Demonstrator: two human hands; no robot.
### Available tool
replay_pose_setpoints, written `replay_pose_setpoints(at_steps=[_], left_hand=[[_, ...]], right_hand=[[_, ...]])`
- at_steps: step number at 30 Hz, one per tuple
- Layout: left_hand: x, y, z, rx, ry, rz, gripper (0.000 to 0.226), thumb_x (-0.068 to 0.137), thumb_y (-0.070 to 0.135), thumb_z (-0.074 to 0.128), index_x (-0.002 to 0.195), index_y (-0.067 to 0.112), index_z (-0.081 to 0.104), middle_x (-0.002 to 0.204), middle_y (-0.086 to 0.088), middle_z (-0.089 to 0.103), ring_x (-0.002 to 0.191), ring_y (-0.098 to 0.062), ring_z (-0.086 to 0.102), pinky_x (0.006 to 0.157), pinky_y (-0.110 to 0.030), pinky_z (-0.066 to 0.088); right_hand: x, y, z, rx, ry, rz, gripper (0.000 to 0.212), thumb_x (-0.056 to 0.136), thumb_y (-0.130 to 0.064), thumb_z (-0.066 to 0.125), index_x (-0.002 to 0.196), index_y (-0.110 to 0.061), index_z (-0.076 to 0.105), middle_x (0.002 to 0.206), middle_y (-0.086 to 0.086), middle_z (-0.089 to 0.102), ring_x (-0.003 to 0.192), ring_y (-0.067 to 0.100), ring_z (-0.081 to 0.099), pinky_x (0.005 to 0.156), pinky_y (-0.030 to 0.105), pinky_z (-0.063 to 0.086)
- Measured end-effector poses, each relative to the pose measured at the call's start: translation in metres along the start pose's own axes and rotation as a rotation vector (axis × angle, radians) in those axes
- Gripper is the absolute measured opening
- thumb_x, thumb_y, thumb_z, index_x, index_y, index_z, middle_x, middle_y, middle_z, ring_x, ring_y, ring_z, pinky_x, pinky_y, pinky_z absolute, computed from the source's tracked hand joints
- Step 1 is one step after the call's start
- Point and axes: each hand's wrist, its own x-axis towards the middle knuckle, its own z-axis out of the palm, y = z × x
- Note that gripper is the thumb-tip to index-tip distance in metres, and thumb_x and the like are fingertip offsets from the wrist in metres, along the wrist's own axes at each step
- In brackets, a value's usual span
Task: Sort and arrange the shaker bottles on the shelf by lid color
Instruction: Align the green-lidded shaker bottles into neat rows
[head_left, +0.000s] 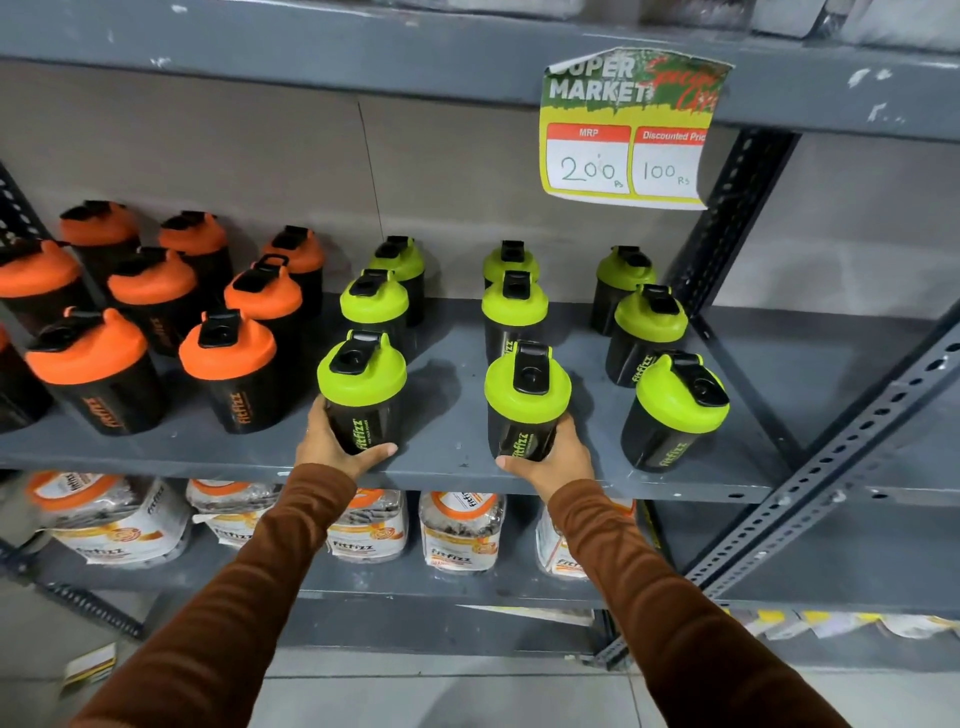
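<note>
Black shaker bottles stand upright on a grey metal shelf. Several with orange lids fill the left side. Several with green lids stand in three columns in the middle and right. My left hand grips the front green-lid bottle of the left column near its base. Around the base of the front green-lid bottle of the middle column is my right hand. Both bottles rest on the shelf close to its front edge.
A yellow price tag hangs from the shelf above. Perforated grey uprights frame the right side. Bagged food packs lie on the shelf below. Bare shelf shows between the green columns.
</note>
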Motion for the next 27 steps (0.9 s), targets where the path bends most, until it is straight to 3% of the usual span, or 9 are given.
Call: replay_pose_setpoints(at_steps=[5, 10, 12, 14, 17, 20, 22, 24, 27], left_hand=[[-0.001, 0.001, 0.000, -0.009, 0.012, -0.036, 0.090, 0.050, 0.021, 0.088, 0.125, 0.011, 0.041, 0.123, -0.016, 0.059, 0.108, -0.032, 0.055, 0.096, -0.040, 0.043], [-0.002, 0.003, 0.000, -0.002, 0.020, -0.046, 0.089, 0.049, 0.022, 0.088, 0.124, 0.011, 0.042, 0.123, -0.015, 0.059, 0.108, -0.032, 0.056, 0.097, -0.041, 0.043], [-0.004, 0.005, -0.002, -0.012, 0.008, -0.048, 0.088, 0.050, 0.021, 0.088, 0.124, 0.010, 0.042, 0.123, -0.015, 0.058, 0.109, -0.032, 0.055, 0.097, -0.040, 0.042], [-0.006, 0.007, -0.002, -0.014, 0.003, -0.032, 0.087, 0.052, 0.020, 0.087, 0.125, 0.010, 0.040, 0.123, -0.015, 0.058, 0.109, -0.031, 0.055, 0.096, -0.039, 0.042], [-0.010, 0.010, -0.002, -0.055, -0.010, 0.057, 0.082, 0.060, 0.006, 0.080, 0.129, 0.007, 0.035, 0.123, -0.015, 0.054, 0.103, -0.022, 0.051, 0.093, -0.031, 0.039], [-0.013, 0.004, -0.005, -0.277, -0.040, 0.049, 0.074, 0.072, -0.017, 0.056, 0.136, 0.001, 0.022, 0.137, -0.019, 0.038, 0.120, -0.023, 0.041, 0.105, -0.032, 0.032], [-0.015, -0.007, -0.013, -0.370, 0.065, 0.056, 0.058, 0.079, -0.022, 0.039, 0.132, -0.006, 0.025, 0.137, -0.022, 0.035, 0.121, -0.023, 0.038, 0.104, -0.026, 0.031], [-0.015, -0.020, -0.026, -0.368, 0.216, 0.059, 0.041, 0.080, -0.014, 0.036, 0.121, -0.009, 0.035, 0.121, -0.025, 0.044, 0.108, -0.023, 0.046, 0.095, -0.019, 0.035], [-0.008, -0.034, -0.055, -0.332, 0.396, 0.059, 0.041, 0.070, 0.003, 0.044, 0.110, -0.008, 0.041, 0.103, -0.017, 0.042, 0.088, -0.022, 0.048, 0.081, -0.005, 0.036]], right_hand=[[0.003, 0.001, 0.000, -0.015, -0.019, 0.002, 0.080, 0.053, -0.022, 0.087, 0.120, -0.016, 0.044, 0.118, 0.009, 0.062, 0.108, 0.027, 0.057, 0.094, 0.031, 0.043], [0.003, 0.001, 0.001, -0.016, -0.021, 0.002, 0.077, 0.053, -0.022, 0.087, 0.117, -0.016, 0.045, 0.116, 0.008, 0.063, 0.107, 0.026, 0.058, 0.090, 0.026, 0.041], [0.002, -0.001, 0.001, -0.016, -0.023, -0.004, 0.084, 0.053, -0.021, 0.088, 0.122, -0.015, 0.041, 0.122, 0.010, 0.060, 0.112, 0.027, 0.055, 0.094, 0.029, 0.041], [-0.004, -0.003, 0.004, 0.049, 0.009, -0.036, 0.105, 0.050, -0.019, 0.089, 0.134, -0.014, 0.027, 0.136, 0.011, 0.046, 0.125, 0.028, 0.044, 0.105, 0.036, 0.036], [-0.028, -0.011, 0.018, -0.030, 0.287, -0.131, 0.121, 0.049, -0.032, 0.089, 0.140, -0.007, 0.014, 0.149, 0.019, 0.021, 0.137, 0.033, 0.019, 0.113, 0.047, 0.019], [-0.063, -0.018, 0.046, -0.167, 0.511, -0.392, 0.094, 0.063, -0.047, 0.073, 0.131, -0.003, 0.025, 0.144, 0.024, 0.027, 0.131, 0.039, 0.024, 0.109, 0.051, 0.018], [-0.077, -0.027, 0.071, -0.178, 0.477, -0.637, 0.076, 0.070, -0.047, 0.064, 0.125, -0.007, 0.030, 0.141, 0.019, 0.029, 0.127, 0.035, 0.026, 0.110, 0.045, 0.017], [-0.079, -0.042, 0.098, -0.145, 0.361, -0.752, 0.073, 0.073, -0.044, 0.065, 0.125, -0.008, 0.030, 0.141, 0.016, 0.033, 0.128, 0.031, 0.027, 0.111, 0.040, 0.020], [-0.070, -0.068, 0.137, 0.015, 0.213, -0.565, 0.091, 0.070, -0.040, 0.071, 0.137, -0.012, 0.017, 0.143, 0.020, 0.028, 0.134, 0.027, 0.024, 0.113, 0.042, 0.022]])
